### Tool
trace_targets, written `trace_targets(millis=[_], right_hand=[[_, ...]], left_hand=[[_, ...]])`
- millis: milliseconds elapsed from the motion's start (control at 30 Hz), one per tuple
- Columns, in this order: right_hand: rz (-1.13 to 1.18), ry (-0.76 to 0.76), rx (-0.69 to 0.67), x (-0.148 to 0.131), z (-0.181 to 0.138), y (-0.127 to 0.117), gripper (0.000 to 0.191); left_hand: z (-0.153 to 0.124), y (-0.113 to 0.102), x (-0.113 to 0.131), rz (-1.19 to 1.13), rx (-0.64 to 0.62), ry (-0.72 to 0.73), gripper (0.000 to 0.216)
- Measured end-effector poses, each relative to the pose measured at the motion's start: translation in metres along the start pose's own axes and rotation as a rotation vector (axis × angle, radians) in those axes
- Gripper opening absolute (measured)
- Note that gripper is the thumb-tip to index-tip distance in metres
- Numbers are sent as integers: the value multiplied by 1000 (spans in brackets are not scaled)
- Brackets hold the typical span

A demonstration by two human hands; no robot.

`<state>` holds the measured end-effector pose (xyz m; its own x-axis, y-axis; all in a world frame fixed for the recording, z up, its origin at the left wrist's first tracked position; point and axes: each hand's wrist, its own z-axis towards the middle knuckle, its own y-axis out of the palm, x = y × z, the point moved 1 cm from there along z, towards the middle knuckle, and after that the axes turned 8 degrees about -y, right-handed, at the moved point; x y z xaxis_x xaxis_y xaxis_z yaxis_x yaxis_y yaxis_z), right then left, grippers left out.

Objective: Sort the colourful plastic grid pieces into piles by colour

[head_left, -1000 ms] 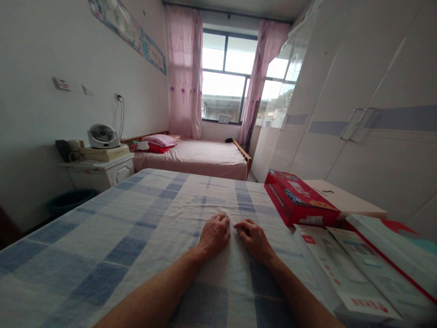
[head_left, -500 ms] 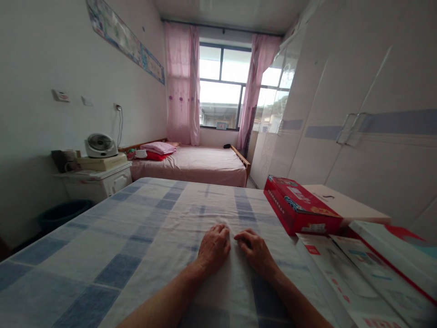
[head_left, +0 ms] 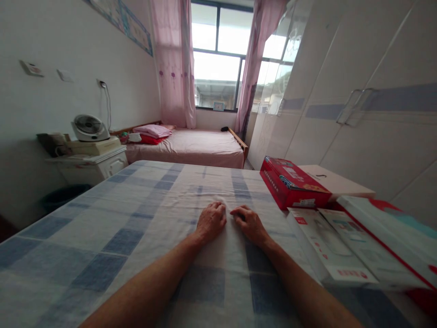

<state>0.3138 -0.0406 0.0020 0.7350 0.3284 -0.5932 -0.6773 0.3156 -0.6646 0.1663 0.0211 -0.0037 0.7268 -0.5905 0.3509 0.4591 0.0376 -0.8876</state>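
Note:
A white-and-blue checked cloth (head_left: 153,246) covers the broad flat surface in front of me, with small wrinkles beyond my fingers. My left hand (head_left: 211,221) rests on it palm down, fingers curled in and close together; no object shows in it. Just to its right lies my right hand (head_left: 250,224), loosely bent, its index finger pointing toward the left hand and the thumb a little apart. It holds nothing that I can see. A narrow gap separates the two hands. The undersides of the fingers are hidden.
On the right are a red box (head_left: 293,182), a cream box (head_left: 336,180) and white printed boxes (head_left: 324,243). Beyond stands a pink-covered bed (head_left: 205,148) under a window (head_left: 218,68). A small fan (head_left: 89,127) sits on the left cabinet; wardrobes (head_left: 341,82) line the right.
The view has tilted down, so everything sits higher in the picture and more of my forearms shows. My hands keep nearly the same pose and place on the cloth.

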Motion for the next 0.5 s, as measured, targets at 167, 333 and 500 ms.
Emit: trace_targets(millis=[167,333,500], right_hand=[[-13,-4,7,2,0,1,27],[6,-8,11,2,-1,1,27],[16,-1,7,-1,-1,0,28]], left_hand=[[1,1,0,1,27,19,29],[1,0,0,3,15,7,29],[0,0,0,-11,8,-3,30]])
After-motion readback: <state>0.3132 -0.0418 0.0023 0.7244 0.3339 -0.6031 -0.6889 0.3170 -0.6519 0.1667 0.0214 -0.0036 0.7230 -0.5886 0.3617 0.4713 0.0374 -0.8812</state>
